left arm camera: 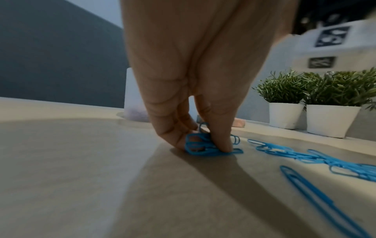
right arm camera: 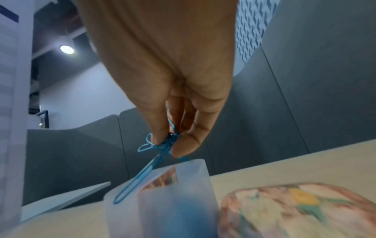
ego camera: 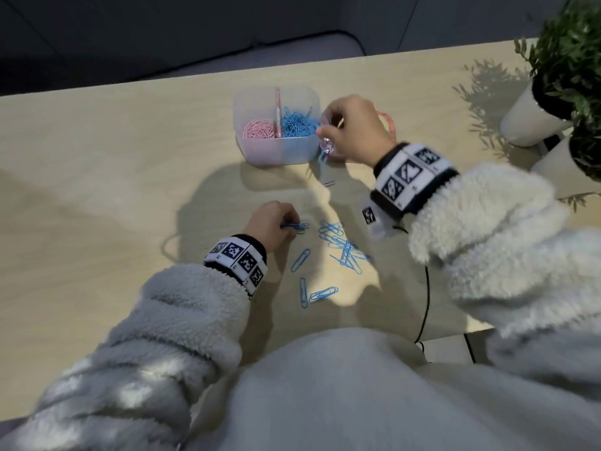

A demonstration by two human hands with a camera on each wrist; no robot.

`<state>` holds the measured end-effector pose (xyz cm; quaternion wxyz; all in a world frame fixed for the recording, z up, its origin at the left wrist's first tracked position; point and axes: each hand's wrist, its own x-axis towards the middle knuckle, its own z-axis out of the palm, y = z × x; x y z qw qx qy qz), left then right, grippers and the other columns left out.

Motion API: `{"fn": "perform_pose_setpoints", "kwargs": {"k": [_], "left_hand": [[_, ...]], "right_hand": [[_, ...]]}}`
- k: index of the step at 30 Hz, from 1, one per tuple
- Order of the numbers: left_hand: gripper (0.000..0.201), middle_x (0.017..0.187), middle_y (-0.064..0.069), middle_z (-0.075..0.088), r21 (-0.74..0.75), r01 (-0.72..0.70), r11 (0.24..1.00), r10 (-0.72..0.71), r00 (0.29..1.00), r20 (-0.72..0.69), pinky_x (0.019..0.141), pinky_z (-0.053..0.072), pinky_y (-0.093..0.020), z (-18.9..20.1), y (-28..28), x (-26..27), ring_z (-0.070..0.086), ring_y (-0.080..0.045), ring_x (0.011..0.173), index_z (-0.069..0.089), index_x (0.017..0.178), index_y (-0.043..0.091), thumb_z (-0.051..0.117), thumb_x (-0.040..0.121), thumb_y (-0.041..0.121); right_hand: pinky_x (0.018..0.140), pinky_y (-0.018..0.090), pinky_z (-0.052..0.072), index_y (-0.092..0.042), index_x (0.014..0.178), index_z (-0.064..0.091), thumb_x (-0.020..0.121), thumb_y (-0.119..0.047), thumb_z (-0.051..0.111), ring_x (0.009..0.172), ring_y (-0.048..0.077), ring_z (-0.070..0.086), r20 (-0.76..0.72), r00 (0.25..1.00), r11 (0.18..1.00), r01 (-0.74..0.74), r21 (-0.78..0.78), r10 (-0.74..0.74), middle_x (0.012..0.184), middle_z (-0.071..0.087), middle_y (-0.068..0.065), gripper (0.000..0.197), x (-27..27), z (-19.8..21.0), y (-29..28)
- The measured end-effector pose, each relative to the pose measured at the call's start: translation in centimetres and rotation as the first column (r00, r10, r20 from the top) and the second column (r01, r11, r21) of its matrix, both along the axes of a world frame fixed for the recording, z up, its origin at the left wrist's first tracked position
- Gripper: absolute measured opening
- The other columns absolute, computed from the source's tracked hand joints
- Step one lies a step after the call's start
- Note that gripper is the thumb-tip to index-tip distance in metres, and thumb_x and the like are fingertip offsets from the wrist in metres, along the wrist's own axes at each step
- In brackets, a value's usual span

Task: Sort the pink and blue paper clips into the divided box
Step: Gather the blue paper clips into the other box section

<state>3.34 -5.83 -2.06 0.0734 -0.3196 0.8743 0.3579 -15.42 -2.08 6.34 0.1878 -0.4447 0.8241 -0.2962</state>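
From the head view, a frosted divided box (ego camera: 276,151) sits on a pale wooden table (ego camera: 97,177). Its left compartment holds pink clips (ego camera: 258,129) and its right one blue clips (ego camera: 297,123). The right hand (ego camera: 353,128) hovers at the box's right edge, fingers pinched around a small bunch of blue clips (ego camera: 322,157) that dangles beside the box wall. The left hand (ego camera: 271,224) is down on the table, fingertips closed on a few blue clips (ego camera: 294,226). Loose blue clips (ego camera: 344,245) lie scattered just right of that hand. Two potted plants (ego camera: 566,60) stand at the table's far right.

From the left wrist, thumb and fingers (left arm camera: 219,136) pinch a bundle of blue clips (left arm camera: 205,146) against the tabletop. More blue clips (left arm camera: 305,154) lie to the right. Two white plant pots (left arm camera: 329,122) stand behind them.

From the right wrist, the fingers (right arm camera: 189,145) grasp several tangled blue clips (right arm camera: 162,148), one clip hanging down in front of the box's rim (right arm camera: 195,164). A patterned lid (right arm camera: 295,209) lies on the table just beside the box.
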Motion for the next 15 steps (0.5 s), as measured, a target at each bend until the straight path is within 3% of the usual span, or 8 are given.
{"fn": "perform_pose_setpoints", "kwargs": {"k": [3, 5, 7, 9, 11, 13, 15], "left_hand": [[0.021, 0.095, -0.015, 0.068, 0.028, -0.009, 1.000, 0.009, 1.000, -0.023, 0.067, 0.034, -0.022, 0.2, -0.1, 0.1, 0.058, -0.026, 0.083, 0.067, 0.091, 0.005, 0.069, 0.070, 0.002], [0.019, 0.093, -0.015, 0.069, 0.037, -0.015, 0.999, 0.017, 0.999, -0.047, 0.064, 0.033, -0.020, 0.3, -0.2, 0.2, 0.056, -0.023, 0.078, 0.067, 0.089, 0.004, 0.068, 0.070, 0.001], [0.018, 0.088, -0.015, 0.067, 0.051, -0.028, 0.998, 0.032, 0.997, -0.077, 0.059, 0.031, -0.018, 0.5, -0.4, 0.2, 0.051, -0.018, 0.074, 0.068, 0.088, 0.002, 0.067, 0.071, -0.001], [0.017, 0.082, -0.011, 0.063, 0.072, -0.036, 0.997, 0.043, 0.994, -0.096, 0.055, 0.033, -0.015, 0.8, -0.8, 0.1, 0.050, -0.016, 0.072, 0.067, 0.089, 0.001, 0.067, 0.072, -0.002], [0.016, 0.082, -0.008, 0.061, 0.109, -0.048, 0.993, 0.062, 0.989, -0.135, 0.060, 0.035, -0.008, 1.4, -1.5, -0.4, 0.049, -0.013, 0.064, 0.066, 0.090, -0.002, 0.067, 0.073, -0.003], [0.016, 0.081, -0.005, 0.059, 0.138, -0.085, 0.987, 0.110, 0.977, -0.185, 0.057, 0.035, -0.002, 2.4, -2.5, -1.3, 0.046, -0.002, 0.060, 0.065, 0.092, -0.003, 0.066, 0.076, -0.002], [0.015, 0.070, 0.000, 0.056, 0.133, -0.159, 0.978, 0.188, 0.953, -0.240, 0.052, 0.037, -0.005, 3.5, -3.7, -2.6, 0.045, 0.000, 0.057, 0.066, 0.092, -0.001, 0.067, 0.077, 0.001]], "right_hand": [[0.075, 0.030, 0.046, -0.006, 0.078, 0.064, 0.082, -0.017, 0.065, 0.080, 0.017, 0.054, -0.052, 0.998, 0.999, 0.025, 0.032, -0.023, 0.086, 0.060, 0.005, 0.012, -1.3, 0.9, -3.7], [0.062, 0.029, 0.047, -0.011, 0.071, 0.056, 0.083, -0.017, 0.065, 0.083, 0.025, 0.060, -0.064, 0.997, 0.997, 0.046, 0.066, -0.042, 0.098, 0.064, 0.012, 0.016, -1.7, 0.7, -5.8], [0.057, 0.026, 0.045, -0.006, 0.084, 0.059, 0.084, -0.015, 0.064, 0.091, 0.032, 0.064, -0.087, 0.994, 0.989, 0.081, 0.126, -0.070, 0.110, 0.064, 0.017, 0.010, -1.7, 0.0, -7.4], [0.071, 0.033, 0.053, 0.000, 0.103, 0.061, 0.083, -0.011, 0.065, 0.097, 0.033, 0.064, -0.101, 0.992, 0.971, 0.095, 0.221, -0.074, 0.115, 0.063, 0.017, 0.023, -1.7, -0.7, -8.2], [0.087, 0.037, 0.054, 0.000, 0.111, 0.060, 0.083, -0.010, 0.066, 0.099, 0.033, 0.064, -0.057, 0.996, 0.960, 0.085, 0.268, -0.072, 0.117, 0.062, 0.017, 0.030, -1.6, -0.9, -8.4], [0.090, 0.039, 0.053, -0.002, 0.111, 0.061, 0.086, -0.006, 0.061, 0.101, 0.032, 0.064, 0.006, 0.996, 0.974, 0.084, 0.211, -0.087, 0.119, 0.061, 0.016, 0.025, -1.6, -0.8, -8.0], [0.089, 0.041, 0.054, -0.004, 0.104, 0.065, 0.086, -0.002, 0.053, 0.099, 0.031, 0.064, 0.075, 0.989, 0.986, 0.120, 0.112, -0.129, 0.115, 0.063, 0.015, 0.021, -1.8, -0.6, -6.6]]}}
